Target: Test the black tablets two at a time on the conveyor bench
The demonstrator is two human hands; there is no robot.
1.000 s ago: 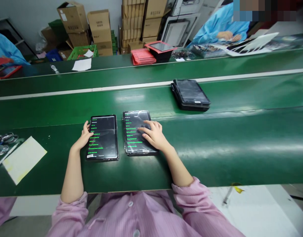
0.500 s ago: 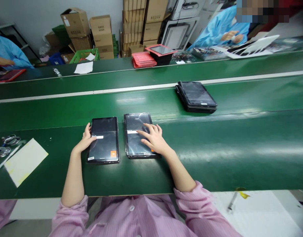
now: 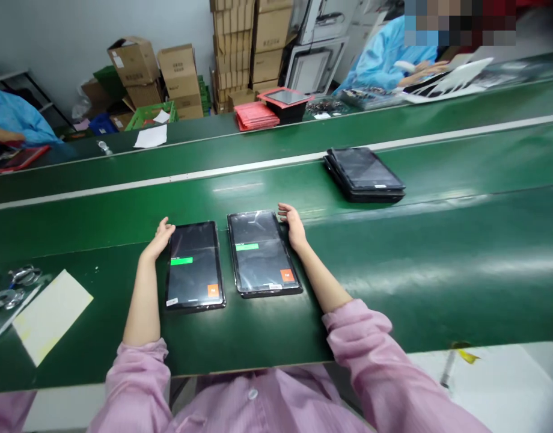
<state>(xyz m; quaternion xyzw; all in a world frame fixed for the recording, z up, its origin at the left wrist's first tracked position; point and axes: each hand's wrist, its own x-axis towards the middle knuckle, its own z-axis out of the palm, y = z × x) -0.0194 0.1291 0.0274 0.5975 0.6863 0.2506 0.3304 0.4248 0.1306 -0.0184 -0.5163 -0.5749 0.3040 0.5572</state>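
Note:
Two black tablets lie flat side by side on the green work surface, screens up. Each screen has a green bar and an orange square. My left hand (image 3: 161, 236) rests at the upper left edge of the left tablet (image 3: 195, 270), its fingers stretched out and the fingertips by the corner. Beside the upper right edge of the right tablet (image 3: 262, 261) is my right hand (image 3: 293, 225), fingers apart and slightly bent. Neither hand grips a tablet. Farther back on the right sits a small stack of tablets (image 3: 366, 171).
A pale yellow sheet (image 3: 53, 316) lies at the left, next to a white pen (image 3: 17, 313) and clear, ring-shaped items (image 3: 24, 275). Across the bench are red pouches (image 3: 256, 116) and two people in blue sleeves. A white strip (image 3: 181, 176) runs along the bench.
My right hand has moved off the right screen to its upper right edge. My left thumb has left the left screen, and that hand has shifted upward. White bars on both screens are now green.

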